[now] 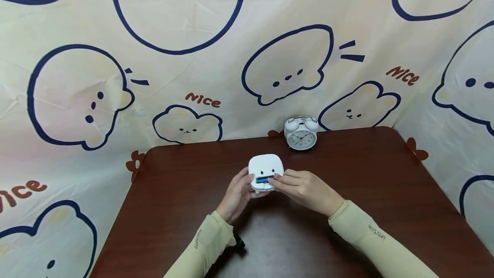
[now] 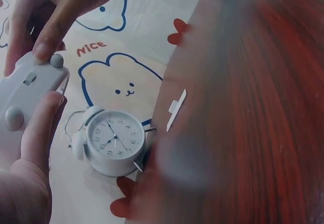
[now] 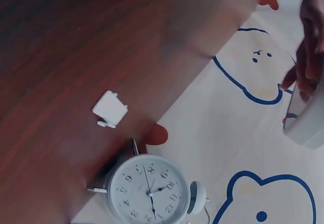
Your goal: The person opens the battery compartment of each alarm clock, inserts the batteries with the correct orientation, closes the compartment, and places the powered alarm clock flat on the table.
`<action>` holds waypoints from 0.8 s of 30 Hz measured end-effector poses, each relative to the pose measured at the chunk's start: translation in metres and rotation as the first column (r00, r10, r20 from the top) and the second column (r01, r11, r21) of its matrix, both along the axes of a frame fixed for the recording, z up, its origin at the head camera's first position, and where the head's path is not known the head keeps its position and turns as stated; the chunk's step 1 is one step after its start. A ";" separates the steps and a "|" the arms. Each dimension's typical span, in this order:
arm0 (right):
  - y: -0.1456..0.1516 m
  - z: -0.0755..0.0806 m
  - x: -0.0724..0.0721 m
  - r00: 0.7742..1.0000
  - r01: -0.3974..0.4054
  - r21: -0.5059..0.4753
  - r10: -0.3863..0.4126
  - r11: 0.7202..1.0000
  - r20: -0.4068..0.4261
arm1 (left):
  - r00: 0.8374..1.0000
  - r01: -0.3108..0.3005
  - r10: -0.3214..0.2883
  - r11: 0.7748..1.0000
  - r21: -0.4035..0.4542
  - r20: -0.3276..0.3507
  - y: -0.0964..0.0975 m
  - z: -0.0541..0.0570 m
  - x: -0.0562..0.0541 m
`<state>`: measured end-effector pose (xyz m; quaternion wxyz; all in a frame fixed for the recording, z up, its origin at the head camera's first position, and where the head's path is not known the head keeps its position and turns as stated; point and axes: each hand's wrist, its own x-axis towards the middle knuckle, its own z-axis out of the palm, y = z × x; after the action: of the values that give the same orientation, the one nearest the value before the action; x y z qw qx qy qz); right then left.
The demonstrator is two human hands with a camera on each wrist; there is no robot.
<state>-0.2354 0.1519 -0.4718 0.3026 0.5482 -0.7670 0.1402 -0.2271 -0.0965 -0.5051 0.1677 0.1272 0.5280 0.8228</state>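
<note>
A white rounded device (image 1: 266, 164) with two dark dots is held up over the table, its battery slot uncovered. A blue battery (image 1: 263, 179) shows in that slot. My left hand (image 1: 238, 194) grips the device's left side and underside, thumb on the near face. On the other side, my right hand (image 1: 306, 190) has its fingertips at the slot and thumb against the device. Two round feet (image 2: 14, 119) show on the device's underside in the left wrist view. A small white battery cover (image 3: 110, 108) lies on the table, hidden in the head view.
A white twin-bell alarm clock (image 1: 302, 134) stands at the table's back edge, behind the device. The brown table (image 1: 173, 209) meets a cloth backdrop (image 1: 216, 67) with cartoon prints. A black object (image 1: 240, 243) is at my left wrist.
</note>
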 end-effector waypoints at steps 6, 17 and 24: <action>0.004 0.003 -0.002 1.000 -0.017 0.009 0.017 1.000 -0.002 | 1.000 -0.001 0.000 1.000 -0.014 -0.029 0.002 0.004 -0.002; 0.008 0.005 -0.002 1.000 0.003 -0.022 -0.003 1.000 0.017 | 1.000 0.021 -0.021 1.000 0.009 0.004 0.004 0.004 -0.004; 0.012 0.005 0.002 0.986 0.036 -0.091 -0.020 0.995 0.166 | 0.999 0.040 -0.040 0.999 0.015 -0.002 0.007 0.003 -0.002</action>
<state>-0.2338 0.1638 -0.4667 0.2653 0.5090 -0.7897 0.2167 -0.2291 -0.0895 -0.5016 0.1827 0.1400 0.5191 0.8231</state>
